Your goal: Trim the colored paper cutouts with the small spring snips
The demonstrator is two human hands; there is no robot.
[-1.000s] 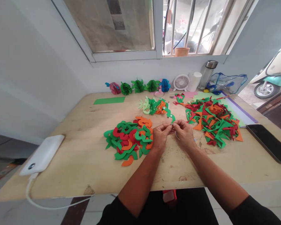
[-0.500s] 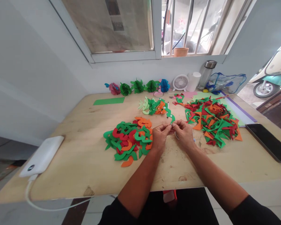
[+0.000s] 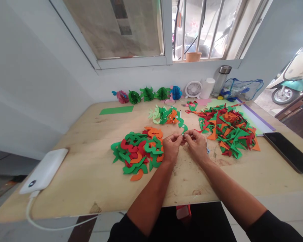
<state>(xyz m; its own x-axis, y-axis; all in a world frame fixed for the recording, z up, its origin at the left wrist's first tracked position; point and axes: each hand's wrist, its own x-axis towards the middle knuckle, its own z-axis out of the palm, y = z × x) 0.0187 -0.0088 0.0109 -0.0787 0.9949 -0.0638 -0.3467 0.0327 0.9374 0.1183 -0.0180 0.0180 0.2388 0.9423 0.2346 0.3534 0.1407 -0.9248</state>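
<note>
My left hand point(image 3: 172, 145) and my right hand point(image 3: 195, 143) meet over the middle of the table, fingertips pinched together. Between them is the near end of a wavy green paper strip point(image 3: 183, 126) with small white patches; its far end reaches toward a row of folded green and orange paper pieces point(image 3: 165, 115). What exactly sits between the fingertips is too small to make out. Left of my left hand lies a heap of curved green, red and orange paper cutouts point(image 3: 138, 151). A bigger pile of angular paper scraps point(image 3: 232, 129) spreads out beyond my right hand.
Finished-looking paper figures point(image 3: 147, 94) line the wall, beside a small white fan point(image 3: 193, 89) and a glass bottle point(image 3: 221, 80). A phone point(image 3: 289, 151) lies at the right edge. A white power bank point(image 3: 44, 170) with a cable sits at the left. A green paper strip point(image 3: 116, 110) lies further back.
My hands stay pinched at the end of the green strip, with only slight finger movement. The whole view has shifted a little; the objects on the table keep their places.
</note>
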